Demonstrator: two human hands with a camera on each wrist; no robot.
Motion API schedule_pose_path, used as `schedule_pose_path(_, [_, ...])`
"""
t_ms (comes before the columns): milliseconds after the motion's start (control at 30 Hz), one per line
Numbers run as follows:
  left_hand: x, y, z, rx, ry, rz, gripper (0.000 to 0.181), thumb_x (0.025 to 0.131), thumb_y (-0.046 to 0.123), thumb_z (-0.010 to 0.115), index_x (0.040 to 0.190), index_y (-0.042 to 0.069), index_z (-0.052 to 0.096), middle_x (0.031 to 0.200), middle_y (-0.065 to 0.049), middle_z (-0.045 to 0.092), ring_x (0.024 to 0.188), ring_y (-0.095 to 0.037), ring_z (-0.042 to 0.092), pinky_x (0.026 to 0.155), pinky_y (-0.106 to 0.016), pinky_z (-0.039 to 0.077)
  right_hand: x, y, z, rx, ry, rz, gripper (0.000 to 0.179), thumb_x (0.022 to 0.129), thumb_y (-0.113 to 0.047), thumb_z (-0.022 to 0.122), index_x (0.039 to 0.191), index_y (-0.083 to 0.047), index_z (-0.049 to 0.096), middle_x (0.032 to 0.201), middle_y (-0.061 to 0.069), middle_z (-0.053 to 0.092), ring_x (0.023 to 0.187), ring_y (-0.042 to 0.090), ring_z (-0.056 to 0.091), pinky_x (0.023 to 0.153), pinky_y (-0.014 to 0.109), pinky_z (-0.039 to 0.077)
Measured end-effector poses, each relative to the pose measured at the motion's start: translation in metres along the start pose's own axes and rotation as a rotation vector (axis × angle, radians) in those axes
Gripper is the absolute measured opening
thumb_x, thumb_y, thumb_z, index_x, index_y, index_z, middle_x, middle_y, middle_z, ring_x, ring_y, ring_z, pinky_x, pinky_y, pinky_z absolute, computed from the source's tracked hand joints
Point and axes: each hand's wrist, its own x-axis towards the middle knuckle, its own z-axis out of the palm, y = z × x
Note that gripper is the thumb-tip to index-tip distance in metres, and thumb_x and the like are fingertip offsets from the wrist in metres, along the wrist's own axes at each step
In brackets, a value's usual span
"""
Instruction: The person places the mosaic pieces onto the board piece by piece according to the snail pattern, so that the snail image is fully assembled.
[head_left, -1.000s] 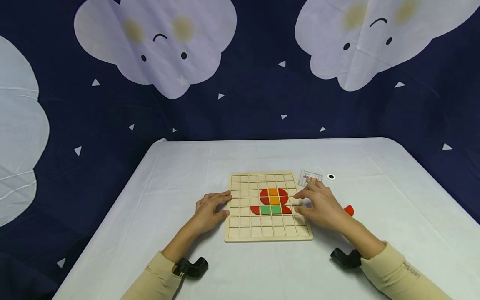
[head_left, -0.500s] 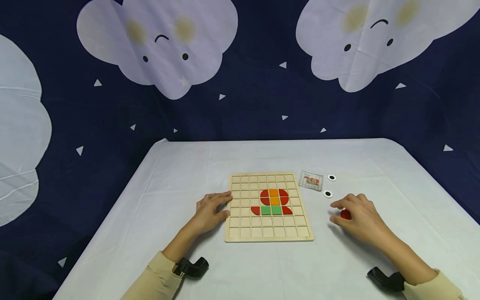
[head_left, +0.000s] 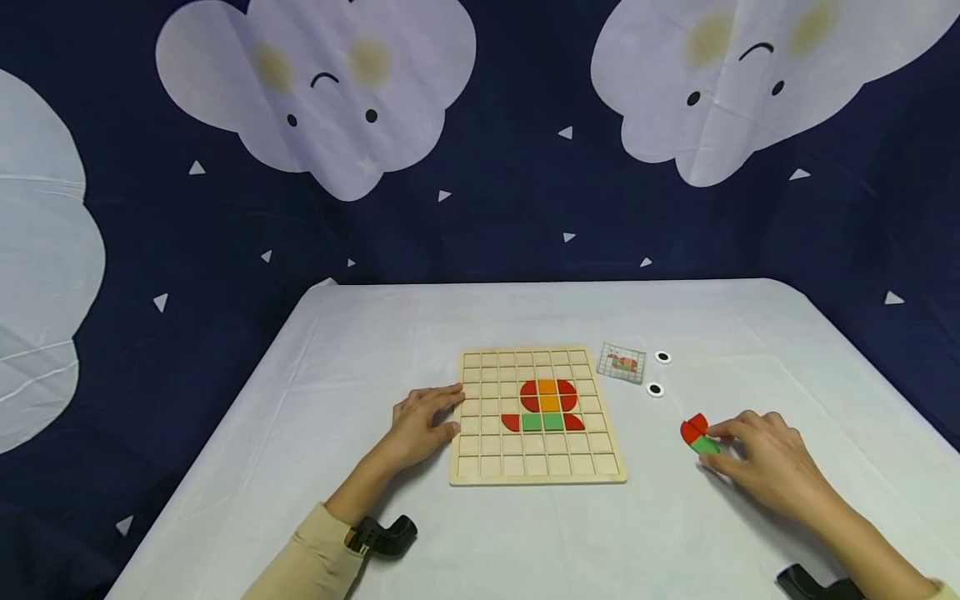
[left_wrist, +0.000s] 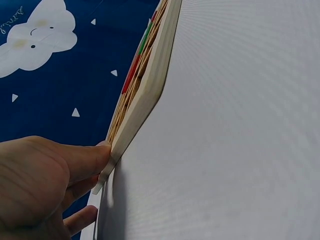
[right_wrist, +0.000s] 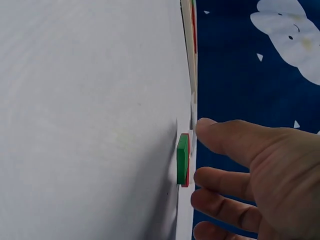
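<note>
I see the loose red pieces (head_left: 690,432) and green piece (head_left: 703,445) on the counter (head_left: 750,350), just left of the right hand (head_left: 776,462), fingertips parted, contact unclear; left hand (head_left: 417,427), farther off, rests spread thumb and fingers against the left edge of the board (head_left: 536,481).

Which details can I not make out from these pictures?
Head view: fine print on the card, too small.
Head view: right sleeve, cut off by the picture's corner.
Right wrist view: red pieces, mostly hidden behind the green piece.
Left wrist view: face of the board, seen nearly edge-on.
</note>
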Motion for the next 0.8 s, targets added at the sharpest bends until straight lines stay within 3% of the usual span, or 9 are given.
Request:
schedule_pose_path(367, [0.0,0.0,0.0,-0.008,0.002,0.003,0.045,0.084,0.012,0.067,0.128,0.008,0.059,0.142,-0.002,0.051,0.127,-0.03,0.039,0.103,-0.055,0.017,0.0,0.003,0.003,0.015,-0.046,0.004,0.037,0.069,-0.032,0.08,0.096,-0.008,0.071,0.09,0.006,0.064,0.084,0.024,0.049,0.07,0.039,0.031])
schedule_pose_path(633, [-0.001,-0.001,0.0,-0.015,-0.003,-0.002,0.045,0.085,0.013,0.067,0.129,0.008,0.058,0.143,-0.002,0.05,0.128,-0.03,0.038,0.103,-0.055,0.017,-0.001,0.002,0.009,0.057,0.035,-0.09,0.025,0.068,-0.021,0.081,0.091,-0.016,0.071,0.082,-0.006,0.059,0.081,0.012,0.044,0.071,0.032,0.027])
schedule_pose_path(800, [0.0,-0.001,0.0,-0.009,0.001,0.0,0.045,0.085,0.013,0.067,0.129,0.008,0.058,0.143,-0.002,0.05,0.127,-0.029,0.038,0.104,-0.055,0.017,-0.001,0.001,0.011,0.084,0.035,-0.101,0.024,0.069,-0.017,0.08,0.091,-0.018,0.07,0.084,-0.009,0.06,0.081,0.007,0.042,0.075,0.032,0.027])
